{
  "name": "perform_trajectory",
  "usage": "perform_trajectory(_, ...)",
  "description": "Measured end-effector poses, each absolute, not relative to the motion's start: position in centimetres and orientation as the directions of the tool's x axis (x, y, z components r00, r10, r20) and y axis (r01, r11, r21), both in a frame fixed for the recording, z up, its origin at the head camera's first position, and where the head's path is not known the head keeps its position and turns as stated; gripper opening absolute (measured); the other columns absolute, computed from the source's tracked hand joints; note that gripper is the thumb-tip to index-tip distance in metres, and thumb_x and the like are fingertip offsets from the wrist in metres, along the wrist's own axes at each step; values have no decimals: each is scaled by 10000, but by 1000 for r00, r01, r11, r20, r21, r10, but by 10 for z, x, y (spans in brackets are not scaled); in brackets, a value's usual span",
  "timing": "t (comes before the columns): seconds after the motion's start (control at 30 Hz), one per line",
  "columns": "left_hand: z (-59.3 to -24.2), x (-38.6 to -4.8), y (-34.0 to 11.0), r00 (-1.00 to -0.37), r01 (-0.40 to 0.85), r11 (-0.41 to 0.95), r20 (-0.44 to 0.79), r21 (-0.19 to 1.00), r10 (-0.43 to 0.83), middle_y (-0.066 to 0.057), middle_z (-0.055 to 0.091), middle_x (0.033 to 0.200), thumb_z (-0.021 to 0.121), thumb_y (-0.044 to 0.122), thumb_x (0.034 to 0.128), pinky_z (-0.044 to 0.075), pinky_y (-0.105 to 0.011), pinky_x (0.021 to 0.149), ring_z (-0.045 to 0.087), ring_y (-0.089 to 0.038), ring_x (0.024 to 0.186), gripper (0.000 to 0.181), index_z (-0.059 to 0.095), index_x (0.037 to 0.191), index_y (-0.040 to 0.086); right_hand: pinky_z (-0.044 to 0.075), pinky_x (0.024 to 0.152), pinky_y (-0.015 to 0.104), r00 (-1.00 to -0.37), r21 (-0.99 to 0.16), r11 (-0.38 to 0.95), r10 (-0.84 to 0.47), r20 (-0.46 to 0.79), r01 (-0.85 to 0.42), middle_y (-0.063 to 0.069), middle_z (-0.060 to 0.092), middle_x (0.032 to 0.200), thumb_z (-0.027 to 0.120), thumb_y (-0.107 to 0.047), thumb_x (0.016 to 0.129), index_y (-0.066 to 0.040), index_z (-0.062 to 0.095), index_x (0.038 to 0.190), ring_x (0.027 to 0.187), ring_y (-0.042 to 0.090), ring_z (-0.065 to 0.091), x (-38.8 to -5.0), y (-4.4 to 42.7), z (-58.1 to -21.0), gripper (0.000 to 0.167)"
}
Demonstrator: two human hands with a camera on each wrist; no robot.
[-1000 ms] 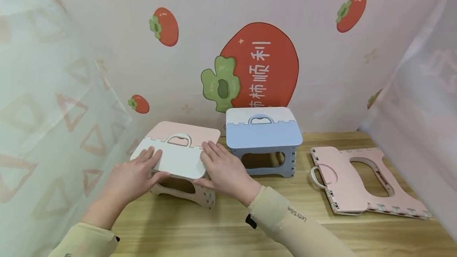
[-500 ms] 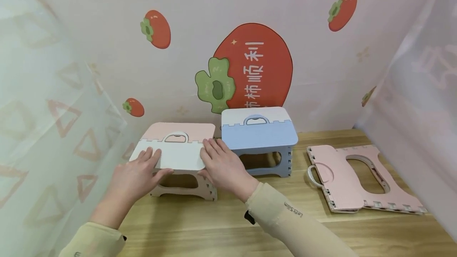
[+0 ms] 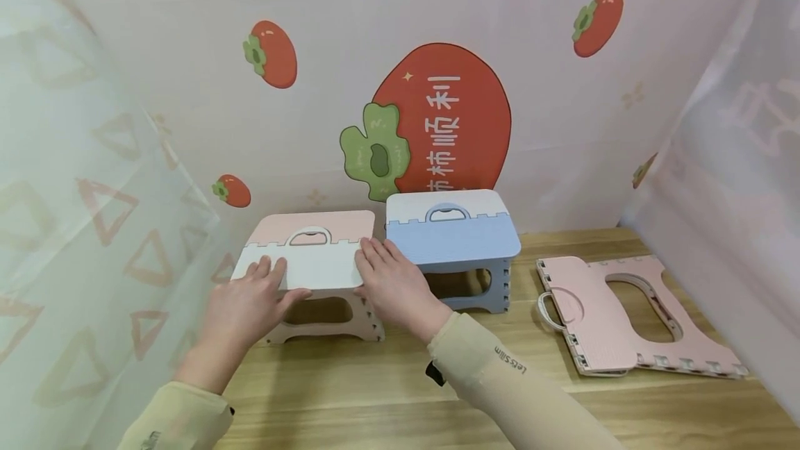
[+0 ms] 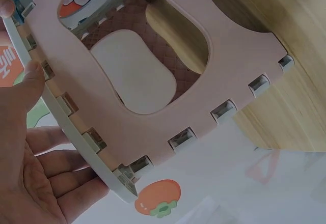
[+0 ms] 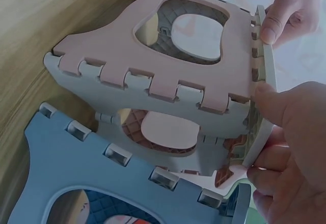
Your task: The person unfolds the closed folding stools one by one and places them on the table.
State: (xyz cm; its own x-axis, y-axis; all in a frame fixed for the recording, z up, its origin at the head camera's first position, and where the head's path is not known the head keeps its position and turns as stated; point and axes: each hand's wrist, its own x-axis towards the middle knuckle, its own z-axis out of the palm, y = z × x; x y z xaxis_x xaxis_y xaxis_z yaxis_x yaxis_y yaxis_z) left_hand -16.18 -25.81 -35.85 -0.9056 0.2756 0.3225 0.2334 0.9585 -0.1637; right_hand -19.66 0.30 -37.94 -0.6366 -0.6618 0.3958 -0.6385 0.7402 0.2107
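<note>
A pink and white folding stool [image 3: 321, 268] stands unfolded on its legs at the left of the head view. My left hand [image 3: 245, 305] holds the left part of its white top, fingers on the surface and thumb along the front edge. At the right end, my right hand [image 3: 400, 289] grips the same top; the right wrist view shows that thumb [image 5: 268, 102] against the edge. The left wrist view shows the stool's pink front leg panel [image 4: 224, 56] with its oval opening. Close on the right stands a blue and white folding stool [image 3: 453, 238], also unfolded.
A pink folding stool [image 3: 603, 321] lies folded flat at the right of the wooden tabletop [image 3: 375, 394]. Behind the stools hangs a white sheet [image 3: 462, 12] with printed persimmons. More sheeting borders the left and right sides.
The pink and white stool has turned so that its front edge lies straighter across the view, its right end swinging back. Both hands have stayed on its top. The head view has shifted slightly.
</note>
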Motion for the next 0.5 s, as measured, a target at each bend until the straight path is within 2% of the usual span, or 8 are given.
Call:
perform_trajectory(0.23,-361,-168,-250,-886,212,963,383,-166,261,-225,654,1120,720,601,869,486,-516,450,663,-403,785,706,649,1246,8,417,1163,410,-639,262,750,-657,400,-607,164,563,1472,644,-410,1006,-15,573,1407,1384,258,527,-205,4,-379,568)
perform_trajectory(0.5,-364,-171,-243,-874,190,968,421,-162,242,-233,641,1038,722,573,888,500,-531,465,646,-406,806,678,650,1197,-27,421,1159,424,-675,224,774,-628,386,-592,131,570,1473,671,-392,994,-53,578,1414,1377,249,534,-212,4,-375,548)
